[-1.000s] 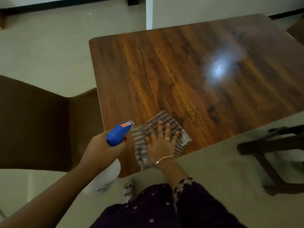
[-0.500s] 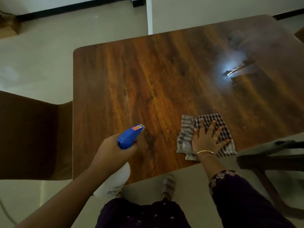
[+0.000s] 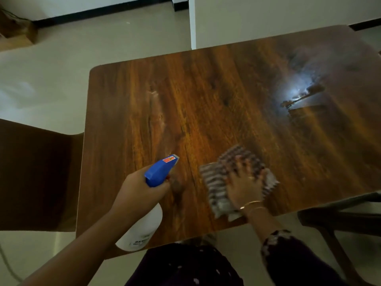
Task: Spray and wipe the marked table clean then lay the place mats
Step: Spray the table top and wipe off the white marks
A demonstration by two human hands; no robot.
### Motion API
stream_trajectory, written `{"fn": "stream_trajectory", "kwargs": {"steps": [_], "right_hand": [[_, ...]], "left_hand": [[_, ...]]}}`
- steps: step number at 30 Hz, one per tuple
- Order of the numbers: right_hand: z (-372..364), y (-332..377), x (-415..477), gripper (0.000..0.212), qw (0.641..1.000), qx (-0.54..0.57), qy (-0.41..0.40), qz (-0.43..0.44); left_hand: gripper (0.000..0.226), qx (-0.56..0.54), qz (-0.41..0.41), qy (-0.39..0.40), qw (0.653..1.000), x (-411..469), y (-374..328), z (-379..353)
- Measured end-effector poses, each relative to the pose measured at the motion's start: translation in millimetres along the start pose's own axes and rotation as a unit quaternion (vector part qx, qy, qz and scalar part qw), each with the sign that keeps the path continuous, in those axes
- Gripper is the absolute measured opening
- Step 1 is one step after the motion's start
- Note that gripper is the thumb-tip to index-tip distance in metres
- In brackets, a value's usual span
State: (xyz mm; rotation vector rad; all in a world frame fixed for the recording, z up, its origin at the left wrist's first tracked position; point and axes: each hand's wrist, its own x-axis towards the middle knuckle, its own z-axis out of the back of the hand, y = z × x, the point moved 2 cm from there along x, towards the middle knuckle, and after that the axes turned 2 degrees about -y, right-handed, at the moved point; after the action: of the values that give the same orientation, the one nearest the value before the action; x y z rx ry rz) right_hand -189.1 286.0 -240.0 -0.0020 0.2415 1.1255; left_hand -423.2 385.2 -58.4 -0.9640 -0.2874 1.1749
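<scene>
Cloth (image 3: 219,183) pressed on the table (image 3: 206,104), bottle (image 3: 142,226) held beside it.
The right hand (image 3: 244,186) presses the checked cloth at the table's near edge; its fingers look spread and flat, though blur smears them. Just left, the left hand (image 3: 140,188) is curled round the bottle's neck, blue nozzle pointing far over the wood. A chair (image 3: 37,172) stands left of the table.

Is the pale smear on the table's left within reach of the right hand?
Probably yes: bare table lies between the right hand, on the cloth, and the smear; the spray bottle is held aside.
</scene>
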Motion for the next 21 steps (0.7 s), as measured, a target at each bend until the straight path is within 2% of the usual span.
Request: {"fn": "stream_trajectory", "kwargs": {"steps": [3,5,7,10,13,15,18,21], "right_hand": [[18.8,-64.8,9.9,0.052,0.98,0.033,0.061,-0.187],[24.9,-62.7,15.8,0.054,0.965,0.04,0.065,-0.25],[22.3,-26.5,21.5,0.055,0.98,0.016,0.065,-0.189],[10.4,56.8,20.0,0.062,0.998,-0.018,0.051,-0.011],[1.0,135.8,6.2,0.057,0.99,-0.009,0.061,0.128],[0.8,153.3,4.7,0.049,0.982,0.005,0.067,0.177],[4.7,114.7,16.9,0.052,0.984,-0.002,0.071,0.162],[9.0,27.1,29.7,0.065,0.997,0.011,0.067,0.027]], "left_hand": [[0.021,0.008,0.005,0.014,1.0,6.7,6.5,5.7],[0.023,0.017,0.005,0.018,1.0,12.1,9.2,9.9],[0.022,0.016,0.001,0.019,1.0,17.3,9.1,13.3],[0.021,0.022,-0.016,0.024,0.999,23.3,7.2,15.5],[0.022,0.017,-0.019,0.023,0.999,28.2,7.2,16.2],[0.025,0.02,-0.022,0.019,0.999,32.2,6.8,15.0],[0.022,0.021,-0.026,0.035,0.999,35.5,4.5,10.4],[0.01,0.041,-0.035,0.06,0.997,37.4,3.1,-1.5]]}}
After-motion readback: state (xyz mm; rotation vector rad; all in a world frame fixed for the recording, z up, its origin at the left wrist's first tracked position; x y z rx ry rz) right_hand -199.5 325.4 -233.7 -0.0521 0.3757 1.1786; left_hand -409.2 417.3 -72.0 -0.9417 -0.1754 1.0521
